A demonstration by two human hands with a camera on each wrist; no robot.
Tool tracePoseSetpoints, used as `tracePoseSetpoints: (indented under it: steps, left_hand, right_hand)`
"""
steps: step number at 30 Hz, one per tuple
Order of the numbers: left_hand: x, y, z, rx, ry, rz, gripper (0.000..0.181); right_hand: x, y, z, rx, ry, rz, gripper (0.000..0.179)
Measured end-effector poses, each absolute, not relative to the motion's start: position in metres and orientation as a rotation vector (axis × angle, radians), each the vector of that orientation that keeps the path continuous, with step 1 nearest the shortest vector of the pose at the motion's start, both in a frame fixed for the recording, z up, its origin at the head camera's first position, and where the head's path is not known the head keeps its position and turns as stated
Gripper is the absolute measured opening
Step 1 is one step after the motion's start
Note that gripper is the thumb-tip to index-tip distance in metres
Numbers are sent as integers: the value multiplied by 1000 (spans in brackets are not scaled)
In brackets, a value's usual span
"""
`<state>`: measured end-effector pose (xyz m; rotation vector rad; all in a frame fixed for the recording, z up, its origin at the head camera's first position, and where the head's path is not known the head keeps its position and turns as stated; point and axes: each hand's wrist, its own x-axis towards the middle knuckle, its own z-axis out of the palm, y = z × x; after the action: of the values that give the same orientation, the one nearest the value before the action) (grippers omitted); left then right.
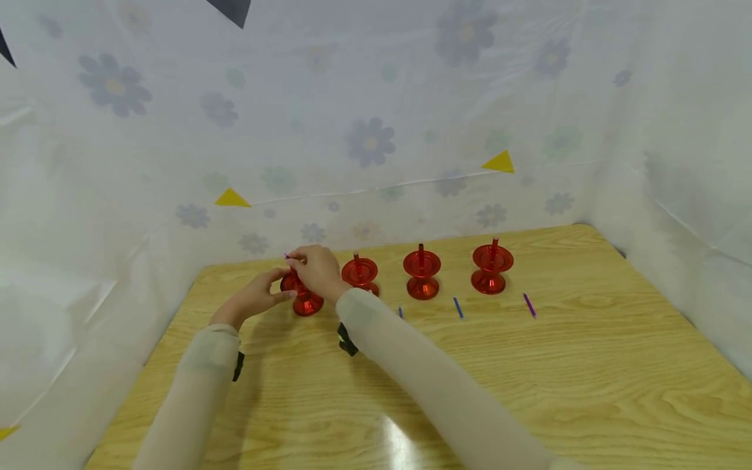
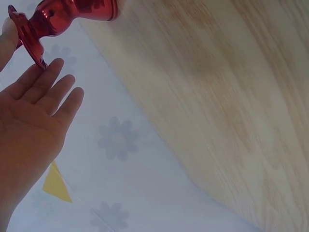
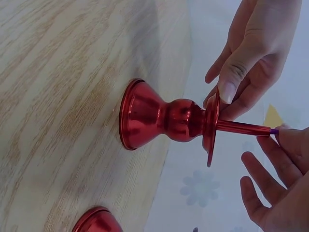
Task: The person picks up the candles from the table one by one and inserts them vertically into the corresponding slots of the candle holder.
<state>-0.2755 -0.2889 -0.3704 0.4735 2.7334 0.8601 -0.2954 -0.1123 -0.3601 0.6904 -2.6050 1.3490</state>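
Observation:
A red metallic candle holder (image 1: 308, 304) stands at the left end of a row, with a flared base, a dish and a thin upright tube. My left hand (image 1: 252, 300) holds its dish rim between thumb and fingers; the left wrist view shows the fingertips under the dish (image 2: 30, 41). Over the tube, my right hand (image 1: 320, 269) pinches a thin purple candle (image 3: 274, 131) between thumb and forefinger. The candle's lower end meets the tube's mouth, and its other end is hidden by the fingers. The remaining right fingers are spread beside the tube.
To the right stand more red holders: one partly behind my right wrist (image 1: 360, 269), a middle one (image 1: 422, 287) and a right one (image 1: 489, 282). Before them lie a blue candle (image 1: 458, 308), a purple candle (image 1: 529, 305) and a partly covered blue one (image 1: 401, 312). Flowered sheeting (image 1: 370, 176) encloses the wooden table (image 1: 587, 365).

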Motion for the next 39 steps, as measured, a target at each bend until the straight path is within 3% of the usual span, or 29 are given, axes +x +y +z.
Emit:
tracePoseSetpoints:
  steps: [21,29,39]
  left_hand:
    - [-270,-287,-373,514,2737,906,66]
    - [-266,-288,-370,659,2727,928,77]
    - [-265,-286,-369,387,2785,967,68]
  right_hand:
    - [-293,-114,-375,661,-2671,1270,28]
    - [-291,-112,-372,713,-2793,1182,37]
    - [-287,-99,-358,895,-2942,1027,51]
